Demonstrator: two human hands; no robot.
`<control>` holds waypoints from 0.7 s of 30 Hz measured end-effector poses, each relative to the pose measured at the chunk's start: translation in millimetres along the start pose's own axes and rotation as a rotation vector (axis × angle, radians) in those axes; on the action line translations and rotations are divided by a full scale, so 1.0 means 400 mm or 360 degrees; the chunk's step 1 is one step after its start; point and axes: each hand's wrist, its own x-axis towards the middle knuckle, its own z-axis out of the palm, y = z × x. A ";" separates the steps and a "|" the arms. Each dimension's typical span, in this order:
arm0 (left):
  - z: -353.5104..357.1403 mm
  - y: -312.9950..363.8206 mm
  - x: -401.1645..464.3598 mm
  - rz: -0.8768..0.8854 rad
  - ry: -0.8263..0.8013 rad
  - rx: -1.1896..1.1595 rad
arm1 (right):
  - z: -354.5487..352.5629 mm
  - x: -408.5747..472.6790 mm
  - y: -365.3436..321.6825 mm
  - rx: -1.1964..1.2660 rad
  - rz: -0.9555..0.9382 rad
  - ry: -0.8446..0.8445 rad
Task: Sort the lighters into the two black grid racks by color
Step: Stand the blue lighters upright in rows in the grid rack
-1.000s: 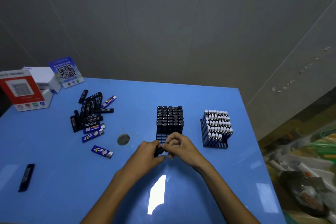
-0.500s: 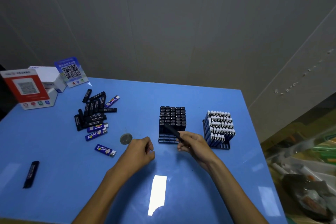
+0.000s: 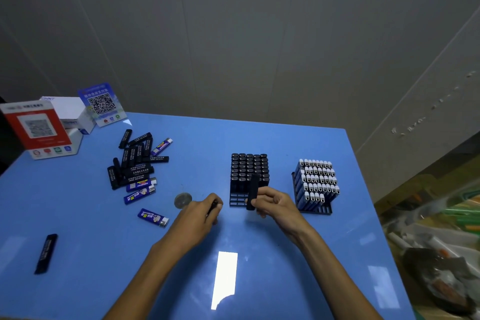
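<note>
From the head camera, the step in hand looks like the placing of a black lighter. The right hand (image 3: 272, 202) pinches one slim black plastic lighter (image 3: 252, 192) upright between thumb and fingers, just in front of the left black grid rack (image 3: 238, 200), whose back rows are packed with black lighters while its front cells stand empty. The left hand (image 3: 200, 212) is curled narrow around something dark, of which only a sliver shows at the fingers; it seems to be another black lighter, though I cannot tell for sure.

The next move, as I judge it, calls for lining the held lighter's lower end over an open front cell and lowering it straight, without knocking the neighbours.

The right black grid rack (image 3: 315, 209) holds blue lighters with white caps, and its nearest row looks partly open. Unsorted lighters lie well apart to the left on the glossy blue table (image 3: 285, 267): a loose heap of black and blue ones (image 3: 135, 163), a single blue lighter (image 3: 153, 218) and a lone black lighter (image 3: 46, 253).

Which cell the held lighter is aimed at is hidden behind it. The small grey round disc (image 3: 182, 200) beside the left hand is too blurred to identify.
</note>
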 end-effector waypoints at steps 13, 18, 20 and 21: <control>-0.013 -0.020 0.018 0.0049 0.0117 0.0000 | 0.042 0.007 -0.033 -0.0176 -0.0126 0.0018; -0.021 -0.031 0.030 0.0144 0.0113 0.0052 | 0.058 0.020 -0.037 -0.0294 -0.0215 0.0109; -0.023 -0.034 0.033 0.0155 0.0105 0.0041 | 0.061 0.025 -0.032 -0.0369 -0.0266 0.0138; -0.023 -0.037 0.035 0.0165 0.0100 0.0043 | 0.062 0.028 -0.028 -0.0420 -0.0292 0.0146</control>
